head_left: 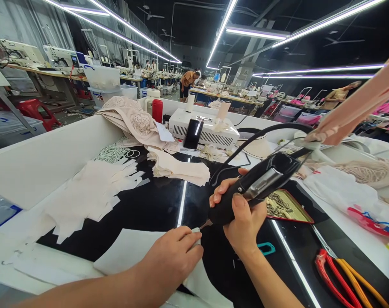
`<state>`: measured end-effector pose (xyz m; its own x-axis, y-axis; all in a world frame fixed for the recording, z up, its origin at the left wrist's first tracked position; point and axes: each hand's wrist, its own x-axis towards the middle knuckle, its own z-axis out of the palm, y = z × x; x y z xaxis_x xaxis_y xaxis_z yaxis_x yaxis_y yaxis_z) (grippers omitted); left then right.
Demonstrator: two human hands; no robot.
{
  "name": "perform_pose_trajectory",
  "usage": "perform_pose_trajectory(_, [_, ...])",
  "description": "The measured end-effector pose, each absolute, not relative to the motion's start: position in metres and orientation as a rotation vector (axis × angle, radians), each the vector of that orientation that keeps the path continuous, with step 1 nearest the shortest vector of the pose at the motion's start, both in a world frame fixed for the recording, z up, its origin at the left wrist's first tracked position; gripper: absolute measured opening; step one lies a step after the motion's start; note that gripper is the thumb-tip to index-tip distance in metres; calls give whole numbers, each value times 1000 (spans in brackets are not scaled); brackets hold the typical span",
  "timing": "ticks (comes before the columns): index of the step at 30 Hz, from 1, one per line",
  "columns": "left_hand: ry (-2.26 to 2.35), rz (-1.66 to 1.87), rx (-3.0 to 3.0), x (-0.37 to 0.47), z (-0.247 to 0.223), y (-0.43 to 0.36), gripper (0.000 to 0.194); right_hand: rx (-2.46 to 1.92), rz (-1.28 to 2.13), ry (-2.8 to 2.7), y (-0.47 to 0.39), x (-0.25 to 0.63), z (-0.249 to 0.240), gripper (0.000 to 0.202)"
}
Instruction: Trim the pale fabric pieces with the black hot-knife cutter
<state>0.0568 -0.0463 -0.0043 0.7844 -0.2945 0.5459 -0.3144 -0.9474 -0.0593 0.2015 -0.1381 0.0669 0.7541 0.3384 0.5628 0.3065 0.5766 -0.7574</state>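
My right hand is wrapped around a thick black corded hand tool with a silver lever along its side. The tool tilts down to the left, and its small metal tip is by my left fingertips. My left hand is closed, pinching the edge of a white sheet-like piece that lies on the glossy black work surface. Whether the tip touches the piece I cannot tell. A peach cloth strip is tied near the tool's cable end and runs up to the right.
Pale cut pieces lie left, with another stack behind. A white box with a phone against it stands at the back. Right are a tray of scraps, a teal piece and red-and-orange-handled scissors.
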Motion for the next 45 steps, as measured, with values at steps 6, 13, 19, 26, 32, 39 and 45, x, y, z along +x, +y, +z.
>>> perform_pose_trajectory(6, [-518, 914, 2954, 57, -9, -48, 32, -959, 24, -732, -138, 201, 69, 33])
perform_pose_trajectory(13, [-482, 976, 2914, 59, -7, -49, 36, -955, 29, -747, -136, 198, 68, 34])
perform_pose_trajectory(19, [-474, 993, 2925, 59, -5, -50, 39, -943, 30, -728, -135, 196, 70, 36])
perform_pose_trajectory(26, [-452, 962, 2926, 58, -8, -49, 30, -924, 46, -731, -132, 193, 70, 43])
perform_pose_trajectory(32, [-446, 952, 2941, 59, -14, -49, 28, -938, 50, -718, -131, 191, 67, 43])
perform_pose_trajectory(39, [-417, 831, 2934, 57, -7, -48, 23, -953, 28, -720, -133, 194, 73, 41])
perform_pose_trajectory(45, [-200, 628, 2967, 63, 7, -22, 15, -964, -27, -687, -148, 199, 86, 32])
